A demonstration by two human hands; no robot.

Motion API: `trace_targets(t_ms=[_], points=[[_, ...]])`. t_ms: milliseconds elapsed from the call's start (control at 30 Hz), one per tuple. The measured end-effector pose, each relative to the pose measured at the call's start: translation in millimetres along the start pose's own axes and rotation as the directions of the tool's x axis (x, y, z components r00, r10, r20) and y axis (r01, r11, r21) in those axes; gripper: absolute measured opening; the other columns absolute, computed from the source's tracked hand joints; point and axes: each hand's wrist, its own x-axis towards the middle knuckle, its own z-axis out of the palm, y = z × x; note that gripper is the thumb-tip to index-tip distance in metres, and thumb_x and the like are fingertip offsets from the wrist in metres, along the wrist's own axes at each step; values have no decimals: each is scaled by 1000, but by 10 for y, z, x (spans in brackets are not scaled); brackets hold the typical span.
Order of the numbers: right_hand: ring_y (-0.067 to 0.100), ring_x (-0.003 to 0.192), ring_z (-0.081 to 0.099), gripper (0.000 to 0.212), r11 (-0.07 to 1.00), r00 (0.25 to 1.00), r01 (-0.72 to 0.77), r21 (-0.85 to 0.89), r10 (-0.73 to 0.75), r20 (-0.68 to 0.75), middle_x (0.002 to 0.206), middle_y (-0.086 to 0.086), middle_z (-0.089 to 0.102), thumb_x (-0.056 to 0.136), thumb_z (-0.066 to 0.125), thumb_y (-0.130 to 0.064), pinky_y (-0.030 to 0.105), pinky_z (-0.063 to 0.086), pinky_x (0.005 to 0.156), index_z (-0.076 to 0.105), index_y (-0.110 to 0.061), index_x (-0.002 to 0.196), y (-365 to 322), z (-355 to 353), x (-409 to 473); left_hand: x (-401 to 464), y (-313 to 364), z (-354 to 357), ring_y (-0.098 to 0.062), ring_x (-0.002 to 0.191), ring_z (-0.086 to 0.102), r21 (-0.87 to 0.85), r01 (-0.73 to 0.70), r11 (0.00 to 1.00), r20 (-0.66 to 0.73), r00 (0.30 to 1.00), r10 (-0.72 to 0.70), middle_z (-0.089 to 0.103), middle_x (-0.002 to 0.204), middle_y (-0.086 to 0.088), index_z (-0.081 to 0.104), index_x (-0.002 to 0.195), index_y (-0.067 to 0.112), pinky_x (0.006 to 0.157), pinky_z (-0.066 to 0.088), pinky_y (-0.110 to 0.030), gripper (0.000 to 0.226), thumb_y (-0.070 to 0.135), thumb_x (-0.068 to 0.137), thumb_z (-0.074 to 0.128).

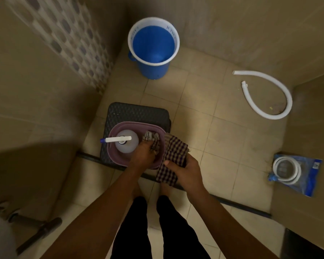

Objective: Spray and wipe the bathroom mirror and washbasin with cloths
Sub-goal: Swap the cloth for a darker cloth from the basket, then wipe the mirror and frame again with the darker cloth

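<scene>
Checked cloth (173, 159) gripped in right hand (187, 170), left hand (144, 156) grasping basket cloth (152, 141); bucket (153, 47) lettering blurred.

I see a translucent white spray bottle (124, 144) standing upright in the left of a mauve basket (118, 128), its white nozzle pointing left, a crumpled checked cloth (153, 141) beside it in the right half, and a second purple-checked cloth (173, 157) hanging just outside the basket's right rim.

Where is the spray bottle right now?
In the head view, the spray bottle stands in the left half of the purple basin on the dark stool, just left of the left hand.
</scene>
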Motion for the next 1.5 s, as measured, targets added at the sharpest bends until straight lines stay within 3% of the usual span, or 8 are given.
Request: trace_targets(t_ms=[100,267,467,567,867,1033,1300,1500], points=[[12,99,67,40,998,997,56,19,-57,57,105,-7,69,79,81,-15,20,54,78,63,-19,114,-194,-12,-72,-382,294,-283,-29,106,65,-343,138,929,-90,980,-178,70,114,-11,66,117,12,92,52,-36,24,9,95,57],[14,105,67,45,982,963,187,-16,-180,200,109,-8,69,79,82,-20,33,56,89,61,-20,119,-568,35,-272,-1013,982,-961,-11,88,69,-814,63,578,-125,952,-280,72,100,-6,69,107,6,79,57,-24,19,13,99,53],[9,105,67,47,908,852,416,-41,-373,368,103,-17,72,79,82,-13,39,56,94,66,-51,102,-939,253,-718,-1641,1104,-1445,-3,74,67,-756,-136,640,-363,901,-237,70,84,-2,67,98,8,66,54,-19,12,5,86,70],[11,103,68,39,884,824,466,-38,-418,384,105,-10,73,76,84,-21,44,56,93,68,-35,109,-1014,439,-944,-2018,1073,-1569,-3,65,65,-731,-189,656,-494,809,-318,70,71,11,65,95,17,61,53,-22,10,14,87,71],[16,98,71,29,928,689,372,26,-295,662,107,2,73,86,74,-10,30,59,84,63,-15,113,-1078,1037,-1937,-3394,786,-1737,-11,106,69,-744,-366,559,-561,797,-225,74,112,5,59,128,13,84,53,-19,45,19,84,68],[22,102,71,30,937,597,343,64,-270,755,111,10,73,88,71,-7,38,60,87,64,-8,118,-863,1351,-2571,-4266,292,-1703,-9,124,58,-690,-295,661,-560,796,-229,63,133,10,47,143,23,101,50,-29,91,43,62,84],[33,101,71,29,934,489,342,104,-272,829,109,17,73,89,70,-13,42,61,80,63,-3,115,-469,1827,-3742,-5694,-72,-1546,-10,128,55,-575,-336,746,-682,701,-210,55,143,7,34,152,23,106,47,-33,95,28,72,83],[25,90,73,24,930,342,333,153,-270,900,98,14,75,95,65,-19,33,60,72,58,-1,111,-322,1997,-4533,-6469,-212,-1611,-23,110,67,-560,-451,695,-787,552,-276,67,129,-3,54,138,16,93,55,-39,45,17,93,61]])
